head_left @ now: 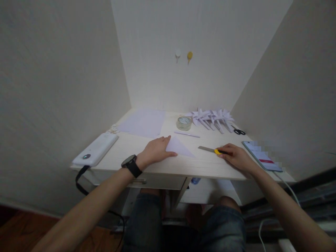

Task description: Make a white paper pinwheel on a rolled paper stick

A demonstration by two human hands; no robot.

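My left hand (157, 150) lies on the desk with thumb and fingers apart, resting on the edge of a folded triangle of white paper (180, 146). Part of that paper is hidden beneath it. In my right hand (235, 157) is a box cutter (217, 151) with a yellow-and-black handle. Its long blade is out, pointing left toward the paper but apart from it, close to the desktop. A thin white paper stick (187, 134) lies just behind the triangle.
A roll of clear tape (184, 123) and a pile of paper pinwheels (212, 117) stand at the back. White paper sheets (143, 122) lie back left, a white power bank-like device (96, 150) at left. Black scissors (238, 131) and a phone (262, 155) are at right.
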